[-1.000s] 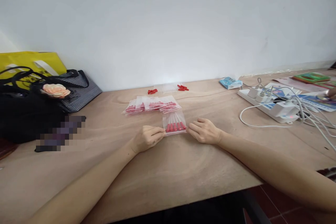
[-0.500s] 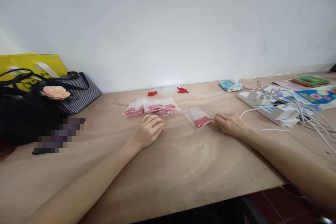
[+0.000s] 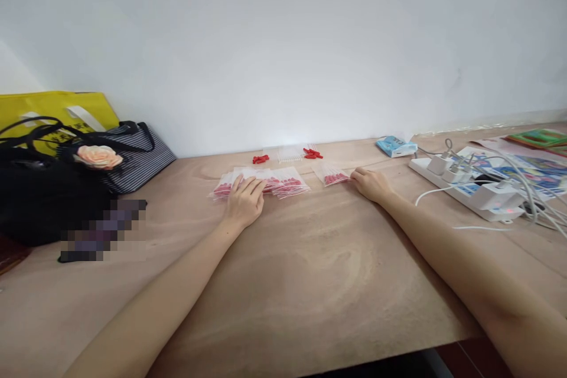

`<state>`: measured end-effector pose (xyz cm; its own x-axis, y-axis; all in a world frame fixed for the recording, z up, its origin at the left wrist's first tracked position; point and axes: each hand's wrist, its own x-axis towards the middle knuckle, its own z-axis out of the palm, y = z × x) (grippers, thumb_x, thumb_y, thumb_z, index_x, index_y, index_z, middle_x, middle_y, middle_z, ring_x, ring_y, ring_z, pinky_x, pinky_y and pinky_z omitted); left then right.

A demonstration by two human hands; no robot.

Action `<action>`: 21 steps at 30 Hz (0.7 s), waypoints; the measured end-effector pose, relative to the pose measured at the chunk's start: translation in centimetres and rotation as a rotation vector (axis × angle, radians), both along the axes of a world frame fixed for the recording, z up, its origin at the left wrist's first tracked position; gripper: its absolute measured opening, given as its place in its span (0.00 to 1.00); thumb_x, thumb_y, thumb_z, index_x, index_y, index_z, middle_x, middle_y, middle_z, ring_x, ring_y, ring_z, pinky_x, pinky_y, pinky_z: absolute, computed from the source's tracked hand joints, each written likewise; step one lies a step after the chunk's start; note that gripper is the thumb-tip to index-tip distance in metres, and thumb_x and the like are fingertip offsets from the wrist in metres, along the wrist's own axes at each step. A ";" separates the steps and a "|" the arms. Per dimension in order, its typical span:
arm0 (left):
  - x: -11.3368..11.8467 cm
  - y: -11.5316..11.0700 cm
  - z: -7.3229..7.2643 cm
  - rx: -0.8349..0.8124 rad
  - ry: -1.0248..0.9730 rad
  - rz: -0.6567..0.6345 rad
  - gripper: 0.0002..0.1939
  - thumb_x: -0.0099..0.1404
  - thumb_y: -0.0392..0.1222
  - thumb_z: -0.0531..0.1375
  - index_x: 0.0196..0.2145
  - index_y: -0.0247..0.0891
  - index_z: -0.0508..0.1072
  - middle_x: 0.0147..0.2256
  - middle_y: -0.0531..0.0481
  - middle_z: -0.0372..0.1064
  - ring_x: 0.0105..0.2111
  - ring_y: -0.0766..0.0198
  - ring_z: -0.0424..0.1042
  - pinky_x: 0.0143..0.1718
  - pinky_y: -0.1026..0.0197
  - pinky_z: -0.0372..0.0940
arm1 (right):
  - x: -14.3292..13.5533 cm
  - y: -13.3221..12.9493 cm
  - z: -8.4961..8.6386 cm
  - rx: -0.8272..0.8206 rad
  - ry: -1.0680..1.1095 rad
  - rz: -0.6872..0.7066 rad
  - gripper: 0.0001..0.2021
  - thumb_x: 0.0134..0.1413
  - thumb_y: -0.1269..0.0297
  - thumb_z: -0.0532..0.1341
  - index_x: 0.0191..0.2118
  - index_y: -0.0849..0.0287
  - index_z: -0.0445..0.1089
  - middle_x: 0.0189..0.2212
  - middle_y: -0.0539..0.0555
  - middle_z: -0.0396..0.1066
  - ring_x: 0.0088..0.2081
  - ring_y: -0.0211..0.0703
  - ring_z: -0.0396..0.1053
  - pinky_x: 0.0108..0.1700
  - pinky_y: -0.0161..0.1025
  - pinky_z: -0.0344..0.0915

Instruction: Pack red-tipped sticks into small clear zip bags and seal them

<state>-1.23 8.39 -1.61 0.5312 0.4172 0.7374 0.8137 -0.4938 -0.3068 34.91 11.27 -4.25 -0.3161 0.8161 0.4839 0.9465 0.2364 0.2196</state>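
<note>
- Left hand (image 3: 244,201): open, fingers spread, palm down over the left part of the bag pile (image 3: 290,180). Fingertips appear to rest on the plastic; exact contact cannot be told.
- Right hand (image 3: 371,185): fingers closed together, pinching the right corner of a single clear bag (image 3: 331,175).
- Single bag: lies right of the pile, apart from it, with a row of red pieces showing at its near edge.
- Bag pile: several clear bags overlap in a row from left to right, red contents visible; the number cannot be told.
- Far side of the table (image 3: 310,283), close to the wall (image 3: 283,53): a left red heap (image 3: 260,159) and a right red heap (image 3: 313,154), with white sticks (image 3: 290,155) between them.
- Far right: a blue packet (image 3: 392,146); nearer, a white power strip (image 3: 425,169) with plugs and tangled cables, beside printed sheets (image 3: 543,174).
- Left: a yellow bag (image 3: 95,109), a striped bag (image 3: 144,159) and a black bag (image 3: 44,207), with a pale flower (image 3: 98,157) among them.
</note>
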 end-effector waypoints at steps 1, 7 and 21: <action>-0.2 0.1 -0.1 0.007 -0.031 0.001 0.13 0.59 0.33 0.52 0.40 0.36 0.72 0.39 0.46 0.73 0.42 0.56 0.70 0.53 0.47 0.53 | 0.0 0.1 0.0 -0.007 0.008 0.001 0.15 0.59 0.60 0.48 0.33 0.60 0.70 0.35 0.55 0.70 0.31 0.39 0.66 0.25 0.35 0.44; -0.7 0.9 -0.1 0.040 -0.083 -0.044 0.10 0.63 0.36 0.52 0.34 0.37 0.74 0.35 0.48 0.75 0.36 0.58 0.73 0.49 0.49 0.58 | 0.5 -1.0 -0.1 0.039 0.076 0.102 0.15 0.58 0.58 0.50 0.36 0.57 0.71 0.36 0.54 0.70 0.35 0.39 0.66 0.28 0.33 0.51; 2.5 -4.9 1.1 0.036 -0.092 -0.426 0.06 0.59 0.31 0.57 0.35 0.35 0.71 0.33 0.49 0.74 0.34 0.63 0.70 0.36 0.61 0.67 | -7.4 -5.9 0.7 0.102 0.200 0.485 0.12 0.55 0.56 0.53 0.35 0.56 0.70 0.32 0.52 0.71 0.32 0.36 0.66 0.27 0.32 0.54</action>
